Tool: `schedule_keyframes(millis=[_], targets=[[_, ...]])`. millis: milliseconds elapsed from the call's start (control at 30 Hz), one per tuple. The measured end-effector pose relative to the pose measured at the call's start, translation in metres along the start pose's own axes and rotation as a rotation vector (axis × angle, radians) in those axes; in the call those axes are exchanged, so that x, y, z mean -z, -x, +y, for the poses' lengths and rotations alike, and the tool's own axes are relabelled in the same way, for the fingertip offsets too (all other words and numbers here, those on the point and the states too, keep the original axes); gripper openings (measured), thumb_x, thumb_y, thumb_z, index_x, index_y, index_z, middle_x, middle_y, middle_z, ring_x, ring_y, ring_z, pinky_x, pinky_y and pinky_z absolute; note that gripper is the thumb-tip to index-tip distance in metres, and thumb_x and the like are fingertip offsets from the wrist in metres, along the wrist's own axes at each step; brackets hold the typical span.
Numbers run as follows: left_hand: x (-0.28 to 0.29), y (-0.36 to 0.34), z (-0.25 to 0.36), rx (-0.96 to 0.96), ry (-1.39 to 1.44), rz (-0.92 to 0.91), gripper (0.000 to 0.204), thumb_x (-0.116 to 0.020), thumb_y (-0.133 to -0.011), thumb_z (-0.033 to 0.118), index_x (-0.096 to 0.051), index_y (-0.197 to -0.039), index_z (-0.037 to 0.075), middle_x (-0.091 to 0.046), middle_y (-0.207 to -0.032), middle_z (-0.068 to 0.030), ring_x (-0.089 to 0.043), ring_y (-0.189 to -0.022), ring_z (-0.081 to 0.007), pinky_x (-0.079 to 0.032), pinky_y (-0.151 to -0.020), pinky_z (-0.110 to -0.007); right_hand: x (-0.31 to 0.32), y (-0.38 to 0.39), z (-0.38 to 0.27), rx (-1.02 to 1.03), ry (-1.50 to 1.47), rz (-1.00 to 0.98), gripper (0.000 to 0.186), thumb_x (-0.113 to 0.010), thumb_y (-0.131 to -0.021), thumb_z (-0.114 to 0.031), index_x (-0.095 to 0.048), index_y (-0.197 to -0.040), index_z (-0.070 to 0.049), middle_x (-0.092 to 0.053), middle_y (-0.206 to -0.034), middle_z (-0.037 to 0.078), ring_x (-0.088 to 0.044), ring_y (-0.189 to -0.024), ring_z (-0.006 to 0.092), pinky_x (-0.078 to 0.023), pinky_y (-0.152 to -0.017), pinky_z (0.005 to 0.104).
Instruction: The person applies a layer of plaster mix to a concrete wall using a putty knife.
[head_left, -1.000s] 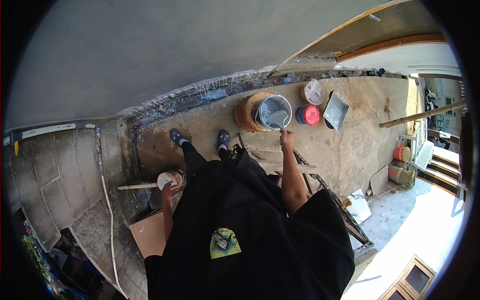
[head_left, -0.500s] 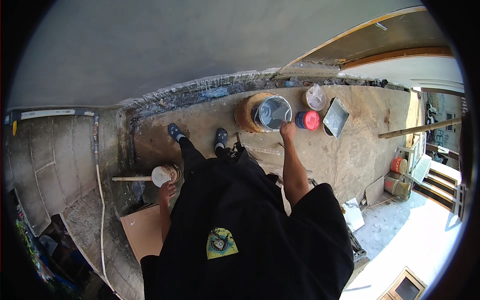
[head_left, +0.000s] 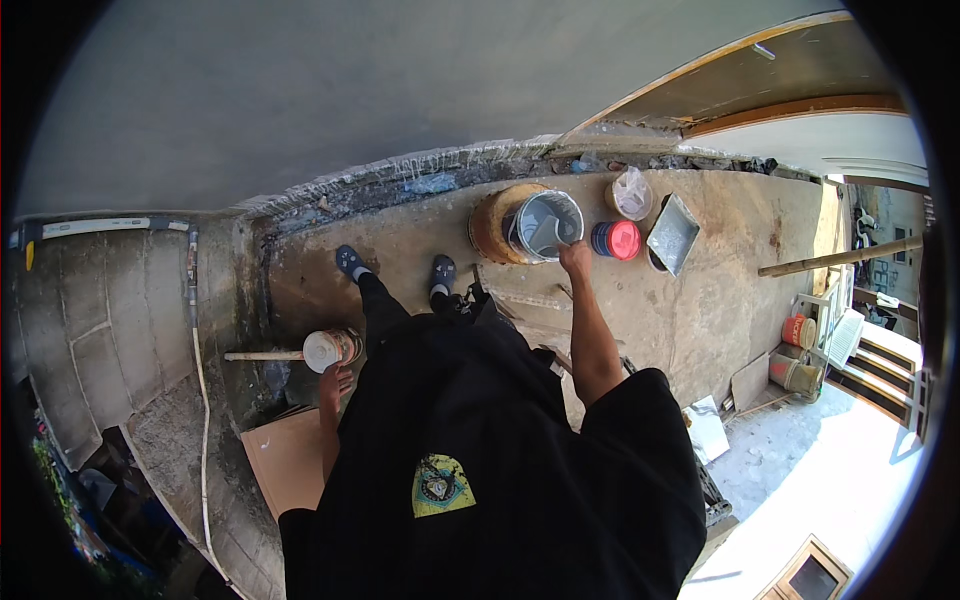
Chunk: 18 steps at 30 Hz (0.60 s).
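Observation:
A bucket of grey paint (head_left: 535, 228) stands on a rusty brown drum (head_left: 490, 228) near the wall. At its near right rim my right hand (head_left: 575, 258) is closed, fingers curled. A pale, thin thing dips from the hand into the paint; its kind is too small to tell. My left hand (head_left: 338, 382) hangs low on the left with fingers loosely apart, holding nothing visible. Closest to that hand is a small round container with a white top (head_left: 325, 352), and a wooden pole (head_left: 262, 357) extends leftward from beside it.
Right of the paint stand a red-lidded can (head_left: 622, 240), a tub with clear plastic (head_left: 631, 192) and a grey paint tray (head_left: 673, 238). A cardboard sheet (head_left: 285, 465) lies at lower left. A bamboo pole (head_left: 840, 256) juts in from the right. The grey wall (head_left: 350, 90) runs along the far side.
My right hand has shifted very slightly at the rim, and the pale thing in the paint has changed its angle. My left hand stays about where it was.

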<state>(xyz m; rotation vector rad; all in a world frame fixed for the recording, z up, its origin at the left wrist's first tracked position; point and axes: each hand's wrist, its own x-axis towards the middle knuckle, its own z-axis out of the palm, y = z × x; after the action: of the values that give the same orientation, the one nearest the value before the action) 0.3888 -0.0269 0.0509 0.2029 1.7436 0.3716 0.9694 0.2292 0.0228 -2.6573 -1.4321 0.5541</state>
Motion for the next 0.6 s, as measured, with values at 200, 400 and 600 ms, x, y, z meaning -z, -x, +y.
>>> schedule_keyframes(millis=[200,400,600], targets=[[0.007,-0.005,0.017,0.007,0.101,0.058,0.042,-0.038,-0.089,0.035,-0.045,-0.122,0.010,-0.058,-0.105,-0.0101,-0.055,-0.095,-0.0211,-0.041,-0.084,-0.042,0.006,-0.003,-0.011,0.020,0.014,-0.038,0.045,-0.055,-0.076,-0.036,-0.056,-0.093,0.006,-0.059,-0.092,0.028,-0.058,-0.087,0.0413,-0.046,-0.076,0.0458],[0.003,-0.007,0.012,0.004,0.136,0.028,0.041,-0.038,-0.089,0.036,-0.046,-0.121,0.012,-0.059,-0.105,-0.0090,-0.055,-0.093,-0.0216,-0.041,-0.083,-0.041,0.012,0.006,-0.015,-0.002,0.001,-0.024,0.042,-0.050,-0.079,-0.034,-0.055,-0.094,0.005,-0.061,-0.090,0.026,-0.059,-0.086,0.0410,-0.047,-0.076,0.0463],[0.007,-0.021,-0.024,0.050,0.138,-0.017,0.041,-0.038,-0.089,0.037,-0.047,-0.120,0.013,-0.058,-0.105,-0.0095,-0.055,-0.095,-0.0223,-0.041,-0.084,-0.042,0.019,0.010,-0.019,0.005,0.019,-0.019,0.041,-0.049,-0.079,-0.033,-0.056,-0.092,0.005,-0.061,-0.088,0.027,-0.059,-0.085,0.0407,-0.047,-0.075,0.0463]])
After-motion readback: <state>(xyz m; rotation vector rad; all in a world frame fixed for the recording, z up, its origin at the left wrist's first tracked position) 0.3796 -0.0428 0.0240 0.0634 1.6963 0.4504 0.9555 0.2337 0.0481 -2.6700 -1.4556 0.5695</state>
